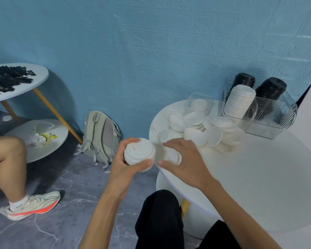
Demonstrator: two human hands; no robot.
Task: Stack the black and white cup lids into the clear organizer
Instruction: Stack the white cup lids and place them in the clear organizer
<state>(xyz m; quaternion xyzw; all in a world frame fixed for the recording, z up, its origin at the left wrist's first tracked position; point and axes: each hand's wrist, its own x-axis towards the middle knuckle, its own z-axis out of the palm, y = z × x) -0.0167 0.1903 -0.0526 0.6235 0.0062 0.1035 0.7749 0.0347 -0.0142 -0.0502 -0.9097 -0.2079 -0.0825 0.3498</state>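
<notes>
The blue wall (133, 51) fills the upper background, above a grey marbled floor (61, 203). A round white table (258, 177) occupies the right side; a second, two-tier table (31, 81) stands at far left, its top covered with black packets (5, 79). A seated second person's bare leg (5, 164) and a white-and-orange shoe (34, 205) show at the left edge. A beige backpack (101, 137) leans against the wall between the tables. The clear organizer (269, 114) sits at the far edge of the round table, near the wall; it holds one tilted white stack (239, 101) in the front compartment and two black stacks (271, 88) behind. A loose pile of white lids (196, 126) lies on the table just left of the organizer. The left hand (126, 168) is off the table's near-left edge, fingers and thumb curled round a short stack of white lids, the held stack (139, 153). The right hand (183, 159) rests at the table edge just beside it, thumb and fingers closing on a single lid (172, 156) lying there; motion blur obscures whether that lid is lifted.
</notes>
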